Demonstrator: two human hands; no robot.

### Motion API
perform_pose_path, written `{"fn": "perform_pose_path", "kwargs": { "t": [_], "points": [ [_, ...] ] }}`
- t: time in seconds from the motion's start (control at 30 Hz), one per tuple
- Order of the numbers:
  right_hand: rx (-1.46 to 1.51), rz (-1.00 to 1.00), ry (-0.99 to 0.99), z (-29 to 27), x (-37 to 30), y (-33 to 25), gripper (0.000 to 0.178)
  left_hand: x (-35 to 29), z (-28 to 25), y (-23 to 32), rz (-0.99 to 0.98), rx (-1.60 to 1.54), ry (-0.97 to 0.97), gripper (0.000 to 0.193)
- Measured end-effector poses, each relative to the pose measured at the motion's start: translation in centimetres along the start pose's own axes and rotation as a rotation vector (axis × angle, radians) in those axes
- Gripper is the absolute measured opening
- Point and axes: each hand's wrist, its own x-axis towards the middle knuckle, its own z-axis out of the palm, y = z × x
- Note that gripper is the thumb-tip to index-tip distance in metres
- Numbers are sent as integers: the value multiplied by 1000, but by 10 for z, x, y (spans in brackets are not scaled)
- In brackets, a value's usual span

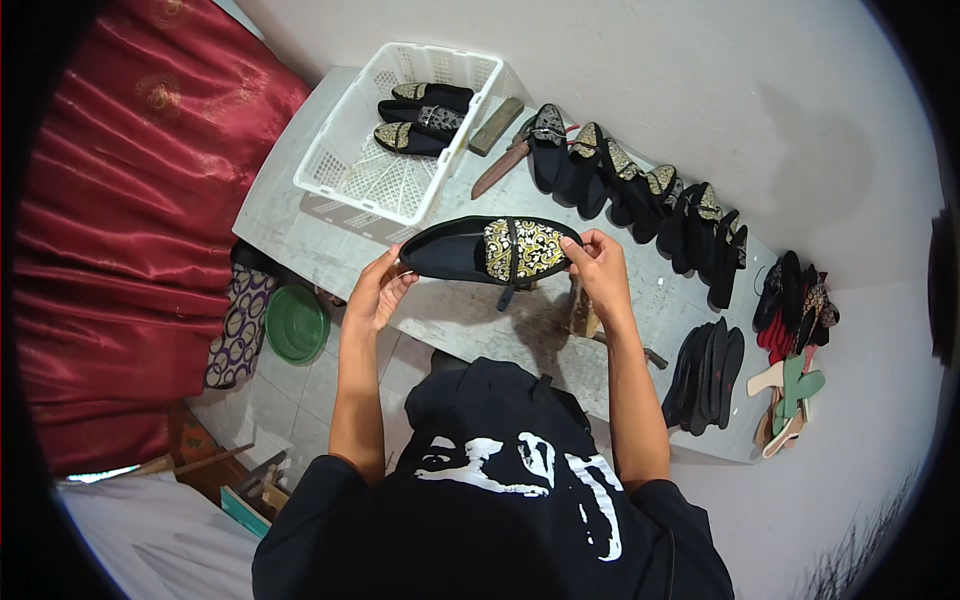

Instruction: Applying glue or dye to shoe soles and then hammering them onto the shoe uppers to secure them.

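Observation:
Between my two hands is a black loafer (pixel 455 250) with a yellow, white and black patterned upper, held level above the table (pixel 400 290). My left hand (pixel 377 288) pinches its heel end, and my right hand (pixel 600 268) grips the toe end with the thumb on top. Past it, a white plastic basket (pixel 322 165) holds several similar shoes (pixel 410 138). A row of patterned black shoes (pixel 620 175) lines the wall side of the table. Under the loafer, a wooden block (pixel 583 312) and a dark tool handle (pixel 505 298) are partly hidden.
Beside the basket lie a knife with a brown blade or sheath (pixel 500 170) and a sharpening-stone-like block (pixel 496 126). Black insoles (pixel 705 375) and green and beige sole pieces (pixel 790 390) sit at the right. A green basin (pixel 296 325) stands on the floor, near a red curtain (pixel 130 200).

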Motion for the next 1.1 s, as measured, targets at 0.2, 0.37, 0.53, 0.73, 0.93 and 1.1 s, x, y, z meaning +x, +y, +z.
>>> {"fn": "perform_pose_path", "kwargs": {
  "t": [0.2, 0.37, 0.53, 0.73, 0.93, 1.1],
  "points": [
    [93, 3, 65, 73, 22, 13, 24, 45, -36, 63, 57, 280, 29, 44],
    [138, 32, 129, 157, 41, 22, 26, 110, -68, 130, 63, 585, 89, 48],
    [-9, 8, 130, 229, 72, 30, 30, 183, -107, 182, -22, 684, 102, 47],
    [-559, -234, 138, 288, 129, 26, 23, 260, -121, 186, -173, 583, 115, 37],
    [-289, 287, 14, 340, 174, 56, 40, 326, -134, 165, -270, 783, 318, 38],
    [-583, 217, 161, 354, 192, 102, 53, 361, -139, 137, -229, 793, 323, 44]
  ]
}}
